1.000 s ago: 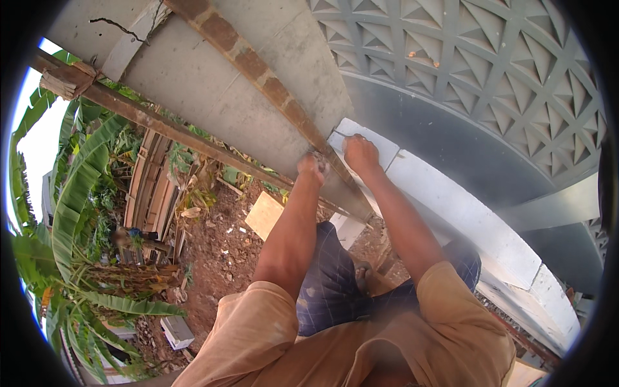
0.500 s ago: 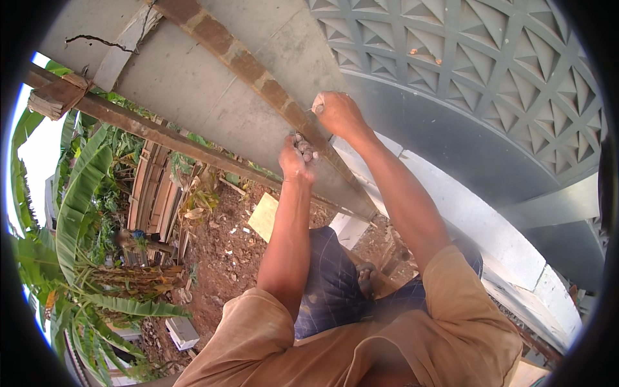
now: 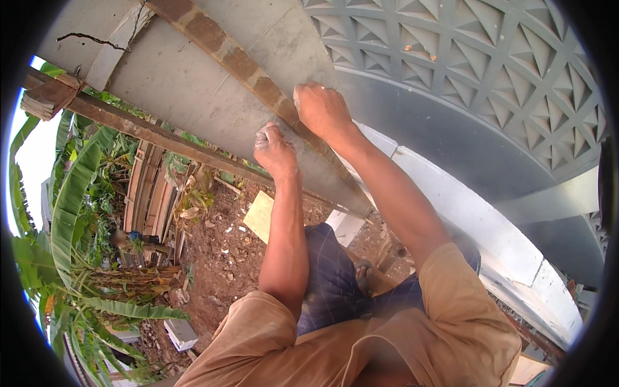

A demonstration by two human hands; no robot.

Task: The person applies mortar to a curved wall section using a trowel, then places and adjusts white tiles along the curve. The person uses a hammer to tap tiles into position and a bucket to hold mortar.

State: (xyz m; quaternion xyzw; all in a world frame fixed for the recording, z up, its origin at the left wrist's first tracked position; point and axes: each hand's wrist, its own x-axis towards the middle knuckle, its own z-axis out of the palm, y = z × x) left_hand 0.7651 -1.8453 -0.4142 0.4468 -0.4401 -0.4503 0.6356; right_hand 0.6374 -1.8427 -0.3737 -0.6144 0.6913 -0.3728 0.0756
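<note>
A long brown wooden batten (image 3: 225, 53) runs slantwise across a grey flat panel (image 3: 180, 71). My left hand (image 3: 276, 151) is closed in a fist on the left side of the batten, its fingertips dusted grey. On the batten's right side my right hand (image 3: 322, 113) is also closed, knuckles up, close to the wood. Whatever either fist grips is hidden by the fingers or too thin to make out. The two hands are a short way apart, with the batten passing between them.
A second wooden beam (image 3: 142, 132) borders the panel on the left, with a wood block (image 3: 51, 98) at its end. White blocks (image 3: 451, 193) form a wall at right, beside a patterned grey wall (image 3: 445, 64). Below lie soil (image 3: 219, 284), a yellow board (image 3: 259, 216) and banana leaves (image 3: 74, 200).
Both hands have moved slightly up and left along the batten. My left hand has turned and drawn a little away from the wood; both remain closed.
</note>
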